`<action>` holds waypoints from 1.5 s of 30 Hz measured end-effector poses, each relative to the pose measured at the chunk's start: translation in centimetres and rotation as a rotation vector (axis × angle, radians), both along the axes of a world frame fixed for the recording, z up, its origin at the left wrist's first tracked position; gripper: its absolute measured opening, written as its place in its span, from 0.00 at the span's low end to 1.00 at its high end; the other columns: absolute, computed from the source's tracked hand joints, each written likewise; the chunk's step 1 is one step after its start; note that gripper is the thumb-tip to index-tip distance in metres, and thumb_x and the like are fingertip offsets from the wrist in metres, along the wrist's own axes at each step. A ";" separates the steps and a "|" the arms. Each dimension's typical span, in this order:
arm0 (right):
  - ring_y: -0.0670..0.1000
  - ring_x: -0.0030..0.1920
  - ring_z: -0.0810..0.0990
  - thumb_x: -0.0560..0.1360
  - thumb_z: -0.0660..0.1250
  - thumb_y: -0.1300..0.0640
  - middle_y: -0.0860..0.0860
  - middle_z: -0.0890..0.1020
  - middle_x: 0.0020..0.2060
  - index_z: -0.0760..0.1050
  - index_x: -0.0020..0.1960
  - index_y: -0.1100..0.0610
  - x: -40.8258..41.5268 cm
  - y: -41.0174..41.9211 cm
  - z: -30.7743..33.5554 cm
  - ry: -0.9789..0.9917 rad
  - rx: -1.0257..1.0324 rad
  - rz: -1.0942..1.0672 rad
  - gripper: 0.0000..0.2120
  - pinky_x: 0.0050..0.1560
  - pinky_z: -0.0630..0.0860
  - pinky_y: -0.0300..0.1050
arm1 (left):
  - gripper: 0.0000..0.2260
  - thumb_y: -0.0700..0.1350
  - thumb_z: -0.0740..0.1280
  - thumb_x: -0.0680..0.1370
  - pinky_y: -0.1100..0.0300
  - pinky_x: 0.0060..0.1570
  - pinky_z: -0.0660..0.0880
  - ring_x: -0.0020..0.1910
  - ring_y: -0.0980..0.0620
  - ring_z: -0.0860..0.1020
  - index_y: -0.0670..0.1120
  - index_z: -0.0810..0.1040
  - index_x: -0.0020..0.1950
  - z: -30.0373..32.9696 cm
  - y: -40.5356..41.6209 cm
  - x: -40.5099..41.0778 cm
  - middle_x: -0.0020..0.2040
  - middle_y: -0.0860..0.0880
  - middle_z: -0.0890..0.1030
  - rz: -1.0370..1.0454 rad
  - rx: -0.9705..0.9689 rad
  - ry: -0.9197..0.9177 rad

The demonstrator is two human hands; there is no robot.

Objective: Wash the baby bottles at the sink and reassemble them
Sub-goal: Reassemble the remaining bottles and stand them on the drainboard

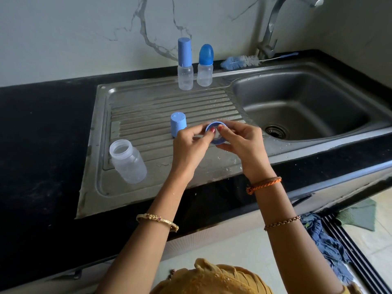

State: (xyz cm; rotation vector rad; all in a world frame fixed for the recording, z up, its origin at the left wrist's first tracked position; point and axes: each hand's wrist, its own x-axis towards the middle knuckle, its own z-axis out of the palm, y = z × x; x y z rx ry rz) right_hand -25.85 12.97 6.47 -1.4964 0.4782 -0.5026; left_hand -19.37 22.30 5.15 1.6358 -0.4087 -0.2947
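Both hands meet over the ribbed steel drainboard (148, 107), pinching a blue screw ring (218, 141) between them: the left hand (191, 145) grips its near-left edge, the right hand (244, 143) curls round its right side, perhaps with a clear teat inside. Just left stands a blue cap (178, 124); an open translucent bottle (127, 161) sits further left. Two capped bottles (195, 75) stand behind, beside the basin (307, 102), on a black tabletop (42, 134).

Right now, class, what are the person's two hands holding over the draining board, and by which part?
Both the left hand and right hand pinch one round blue plastic screw ring by its rim.
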 end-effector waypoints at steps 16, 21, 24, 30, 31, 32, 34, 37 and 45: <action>0.56 0.40 0.84 0.69 0.63 0.69 0.54 0.84 0.36 0.81 0.41 0.50 0.9 0.8 -0.8 0.018 -0.211 -0.189 0.16 0.44 0.81 0.54 | 0.08 0.35 0.68 0.73 0.66 0.33 0.76 0.36 0.52 0.79 0.47 0.82 0.40 -0.6 -1.4 -0.2 0.42 0.41 0.79 0.168 -0.164 0.080; 0.57 0.42 0.84 0.70 0.64 0.72 0.59 0.83 0.39 0.82 0.48 0.61 0.9 0.7 -1.2 0.036 -0.021 -0.114 0.12 0.45 0.81 0.50 | 0.07 0.34 0.69 0.72 0.64 0.33 0.77 0.35 0.53 0.76 0.46 0.82 0.42 -1.5 -1.5 0.0 0.35 0.51 0.73 0.225 -0.160 0.063; 0.56 0.43 0.83 0.70 0.64 0.73 0.63 0.82 0.42 0.80 0.50 0.64 0.5 0.3 -1.0 0.049 0.031 -0.039 0.13 0.49 0.81 0.50 | 0.07 0.34 0.70 0.72 0.66 0.32 0.76 0.36 0.52 0.77 0.46 0.82 0.43 -1.6 -1.3 0.0 0.37 0.49 0.75 0.215 -0.133 0.069; 0.53 0.48 0.81 0.70 0.68 0.71 0.62 0.82 0.47 0.79 0.55 0.64 -0.5 -0.8 -0.2 0.074 -0.090 0.165 0.14 0.54 0.78 0.47 | 0.07 0.36 0.71 0.71 0.69 0.33 0.75 0.33 0.58 0.79 0.46 0.83 0.46 -0.8 -1.0 0.0 0.36 0.51 0.81 0.092 -0.129 0.231; 0.53 0.47 0.81 0.69 0.69 0.71 0.61 0.83 0.46 0.80 0.53 0.62 -0.5 -1.0 -0.2 0.093 -0.153 0.151 0.14 0.53 0.78 0.47 | 0.07 0.37 0.71 0.71 0.68 0.33 0.75 0.34 0.58 0.79 0.47 0.84 0.45 -0.7 -0.9 0.1 0.35 0.52 0.82 0.070 -0.124 0.239; 0.53 0.46 0.82 0.67 0.71 0.69 0.59 0.84 0.45 0.81 0.51 0.59 -0.4 -1.2 -0.1 0.119 -0.228 0.116 0.14 0.52 0.78 0.48 | 0.07 0.38 0.70 0.71 0.68 0.34 0.75 0.34 0.58 0.80 0.49 0.84 0.43 -0.6 -0.8 0.1 0.34 0.53 0.82 0.048 -0.124 0.239; 0.54 0.44 0.83 0.65 0.73 0.66 0.55 0.85 0.41 0.83 0.49 0.56 -0.1 -1.2 -0.1 0.163 -0.365 0.026 0.14 0.50 0.80 0.52 | 0.09 0.38 0.69 0.72 0.68 0.34 0.76 0.34 0.58 0.80 0.52 0.84 0.41 -0.7 -0.8 0.0 0.34 0.54 0.82 0.039 -0.130 0.213; 0.50 0.38 0.83 0.65 0.71 0.67 0.51 0.85 0.37 0.84 0.47 0.56 0.3 -0.4 -0.5 0.152 -0.428 -0.060 0.13 0.44 0.81 0.52 | 0.09 0.36 0.67 0.74 0.68 0.32 0.76 0.33 0.57 0.79 0.49 0.83 0.44 -1.1 -0.7 0.1 0.39 0.48 0.82 0.121 -0.119 0.144; 0.48 0.36 0.83 0.65 0.70 0.68 0.48 0.84 0.34 0.84 0.45 0.55 0.8 0.2 -0.4 0.158 -0.431 -0.077 0.12 0.43 0.81 0.53 | 0.07 0.35 0.67 0.73 0.52 0.38 0.81 0.36 0.44 0.80 0.43 0.83 0.45 -2.0 -0.8 0.6 0.41 0.43 0.82 0.203 -0.023 -0.098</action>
